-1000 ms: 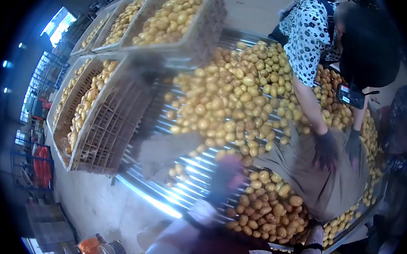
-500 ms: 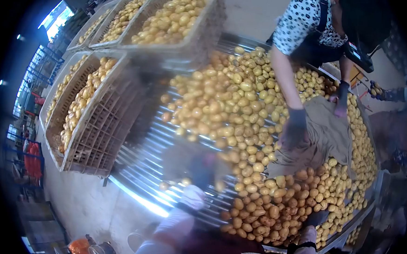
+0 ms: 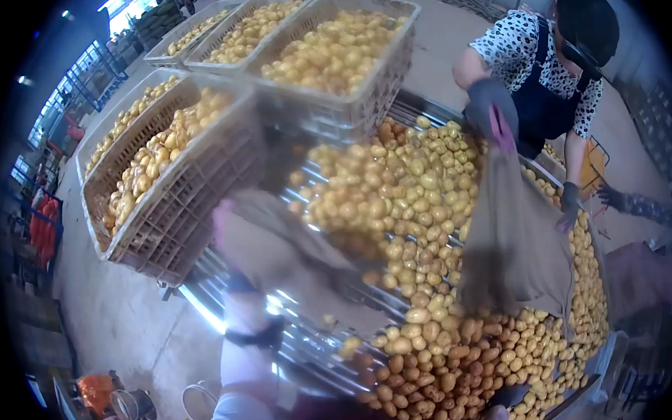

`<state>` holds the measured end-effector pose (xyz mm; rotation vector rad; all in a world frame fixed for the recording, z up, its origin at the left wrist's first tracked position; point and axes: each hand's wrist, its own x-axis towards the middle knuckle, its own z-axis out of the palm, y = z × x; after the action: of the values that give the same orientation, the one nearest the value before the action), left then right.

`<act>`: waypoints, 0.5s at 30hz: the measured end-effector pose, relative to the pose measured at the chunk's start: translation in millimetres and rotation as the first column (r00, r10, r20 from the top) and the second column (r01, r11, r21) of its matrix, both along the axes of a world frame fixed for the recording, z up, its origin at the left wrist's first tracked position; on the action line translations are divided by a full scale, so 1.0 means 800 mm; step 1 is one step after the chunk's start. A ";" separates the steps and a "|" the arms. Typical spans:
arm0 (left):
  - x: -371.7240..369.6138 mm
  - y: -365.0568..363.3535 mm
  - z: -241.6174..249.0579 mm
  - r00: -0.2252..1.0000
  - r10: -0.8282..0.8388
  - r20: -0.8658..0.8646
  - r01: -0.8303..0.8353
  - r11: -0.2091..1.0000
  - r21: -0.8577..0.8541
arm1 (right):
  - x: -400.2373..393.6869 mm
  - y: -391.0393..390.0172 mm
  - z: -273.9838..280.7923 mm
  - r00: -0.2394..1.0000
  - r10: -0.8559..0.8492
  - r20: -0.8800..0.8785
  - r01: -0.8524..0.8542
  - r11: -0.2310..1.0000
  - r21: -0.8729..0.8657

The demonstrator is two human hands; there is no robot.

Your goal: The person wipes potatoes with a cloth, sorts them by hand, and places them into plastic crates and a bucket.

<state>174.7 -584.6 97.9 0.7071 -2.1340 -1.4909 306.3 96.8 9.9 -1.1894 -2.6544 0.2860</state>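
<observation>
Head view: left hand [image 3: 224,235], blurred, dark-gloved with pinkish fingertips, closed on one end of a brown cloth [image 3: 294,257], held at the left part of the table; cloth blurred, slanting from the hand down to the right over bare metal rollers [image 3: 302,356] and reaching the edge of the potato heap. Right hand [image 3: 509,395], dark-gloved, low at the near side, resting among the potatoes [image 3: 449,371]; finger spread and any grip too hidden to tell. Potatoes, a large loose quantity, pale yellow at the far and right parts, browner in the near heap between the two hands. Co-worker [image 3: 544,84], across the table, in spotted short-sleeved shirt, dark apron and dark cap; raised gloved hand [image 3: 492,116] pinching the top of a second brown cloth [image 3: 515,236], which hangs down onto the potatoes; lower gloved hand [image 3: 569,207], fingers pointing down, at the far edge of that cloth, contact with it not clear. Another person's gloved hand [image 3: 612,198], right margin, fingers apart, patterned sleeve, beside the table. Plastic crates, five, light-coloured, filled with potatoes, grouped at upper left; front crate [image 3: 187,193] with latticed side facing the table, rear right crate [image 3: 335,106] just beside the heap. White bucket [image 3: 199,403] and orange item [image 3: 95,394], on the floor at lower left.
</observation>
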 end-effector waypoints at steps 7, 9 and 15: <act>-0.131 -0.076 -0.019 0.979 0.093 0.181 -0.087 0.995 -0.044 | -0.117 -0.128 0.006 0.921 0.389 0.011 -0.389 0.919 0.070; -0.171 -0.070 -0.025 0.983 0.075 0.165 -0.080 0.997 0.021 | -0.145 -0.144 0.000 0.912 0.406 0.059 -0.409 0.911 0.061; -0.272 -0.035 -0.040 0.998 0.008 -0.068 0.029 0.847 0.530 | -0.160 -0.111 -0.028 0.937 0.324 0.130 -0.330 0.943 0.029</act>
<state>-43.2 -612.7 65.6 0.8095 -1.6720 -2.1120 178.7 7.8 -12.8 -0.7672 -2.9458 0.2020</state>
